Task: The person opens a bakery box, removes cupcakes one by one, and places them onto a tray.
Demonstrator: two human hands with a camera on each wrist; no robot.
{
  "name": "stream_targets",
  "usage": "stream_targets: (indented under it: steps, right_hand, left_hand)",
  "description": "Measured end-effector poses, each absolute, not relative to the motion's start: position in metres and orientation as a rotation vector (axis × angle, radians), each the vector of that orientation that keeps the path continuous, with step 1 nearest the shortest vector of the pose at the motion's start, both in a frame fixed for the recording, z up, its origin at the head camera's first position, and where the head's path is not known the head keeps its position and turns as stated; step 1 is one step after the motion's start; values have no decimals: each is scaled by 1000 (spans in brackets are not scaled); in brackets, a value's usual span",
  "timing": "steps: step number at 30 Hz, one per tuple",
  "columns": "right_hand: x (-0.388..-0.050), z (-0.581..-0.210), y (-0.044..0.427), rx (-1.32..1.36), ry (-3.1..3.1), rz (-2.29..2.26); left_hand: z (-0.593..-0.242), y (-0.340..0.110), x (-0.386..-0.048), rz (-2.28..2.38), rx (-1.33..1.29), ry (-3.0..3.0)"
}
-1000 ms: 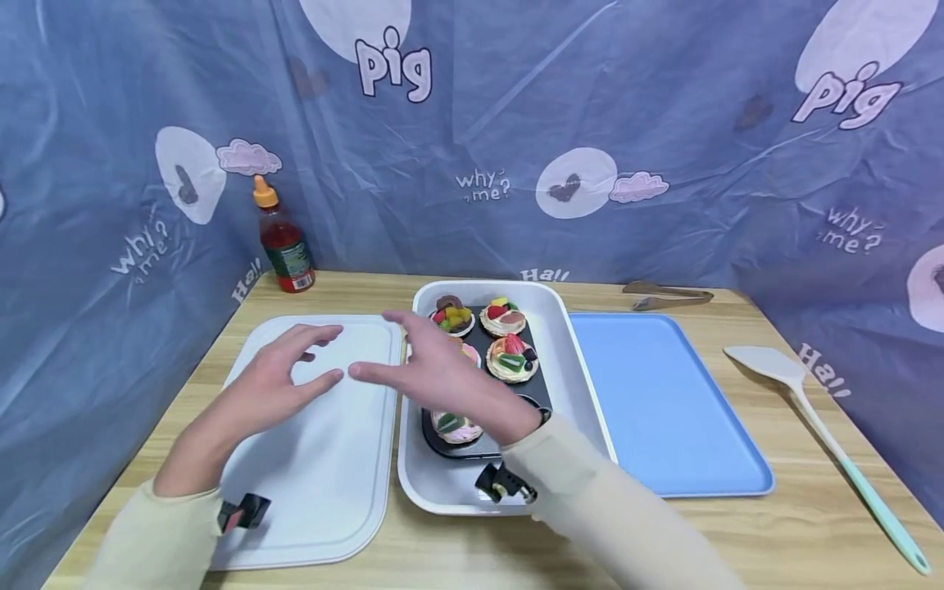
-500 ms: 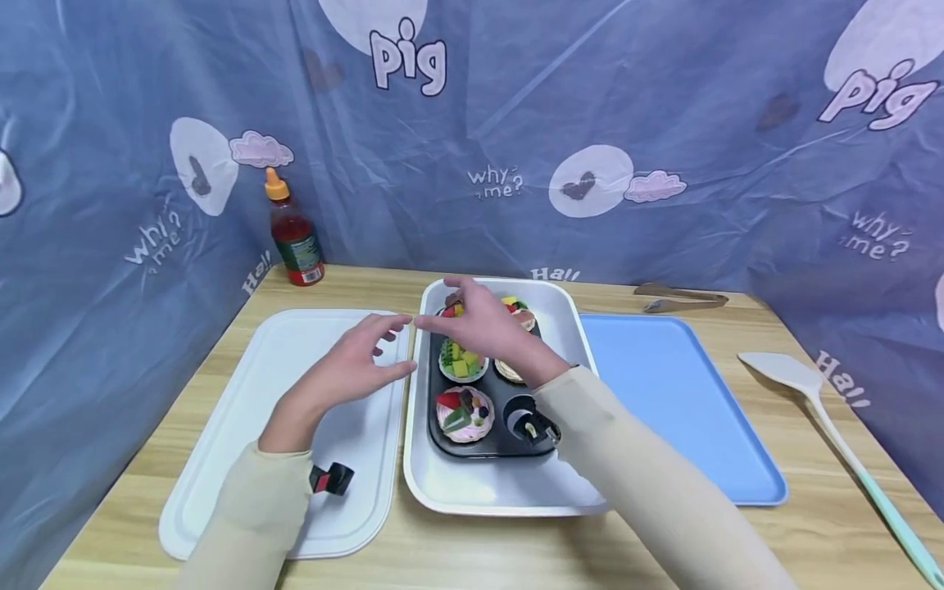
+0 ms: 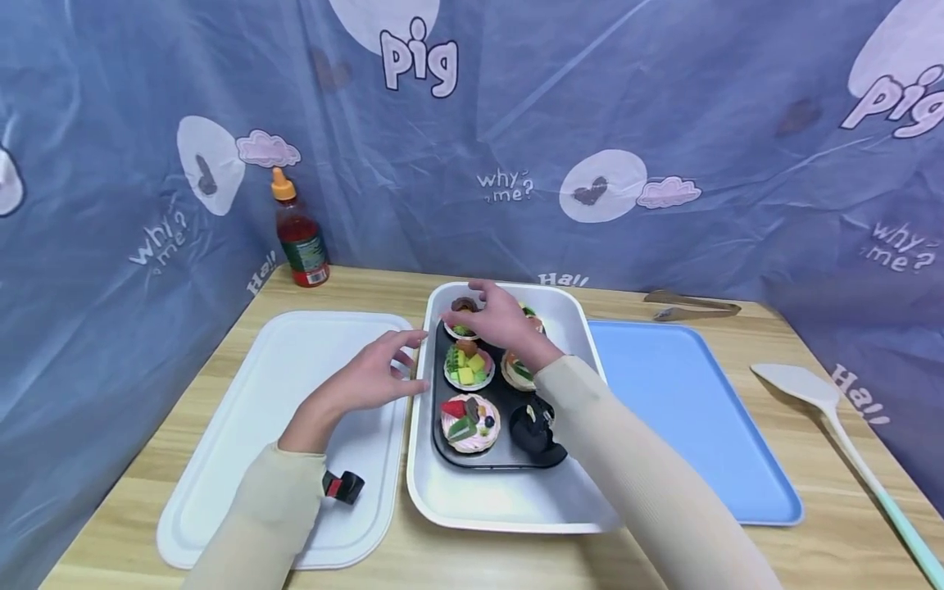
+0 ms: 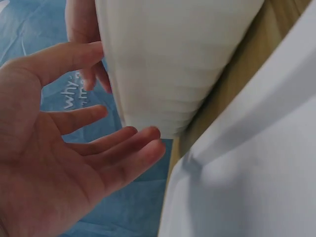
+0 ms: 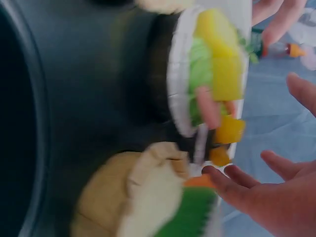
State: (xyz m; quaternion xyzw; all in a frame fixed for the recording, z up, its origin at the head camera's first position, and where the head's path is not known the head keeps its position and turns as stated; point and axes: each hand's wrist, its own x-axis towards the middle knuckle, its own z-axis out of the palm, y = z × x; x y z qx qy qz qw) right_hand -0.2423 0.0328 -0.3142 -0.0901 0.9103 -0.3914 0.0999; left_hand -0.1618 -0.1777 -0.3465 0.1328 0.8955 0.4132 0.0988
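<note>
A deep white container (image 3: 509,500) holds a dark muffin pan (image 3: 490,385) with several fruit-topped tarts; one front right cup shows no tart. My left hand (image 3: 376,373) is beside the container's left rim, fingers spread and loosely bent. In the left wrist view its thumb tip is close to the white wall; contact cannot be told. My right hand (image 3: 505,319) hovers over the back of the pan, near a chocolate-topped tart (image 3: 465,315), with nothing in its fingers. Nearer lie a tart with yellow and green cubes (image 3: 469,366) and a pink cream tart (image 3: 470,424).
A white tray (image 3: 243,459) lies left of the container, and a blue tray (image 3: 671,393) right of it. Metal tongs (image 3: 693,307) lie behind the blue tray. A white spatula with a green handle (image 3: 833,414) is far right. A red sauce bottle (image 3: 302,238) stands back left.
Both hands have moved right. My left hand has gone from over the white tray to the container's rim; my right hand has shifted back over the pan, uncovering the left tarts.
</note>
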Motion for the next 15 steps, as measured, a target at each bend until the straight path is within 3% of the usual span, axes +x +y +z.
stream_targets:
  steps: [15]
  right_hand:
    - [-255,-343,24,-280,2812,-933]
  left_hand:
    - [-356,-178,-166,1234,366,2565]
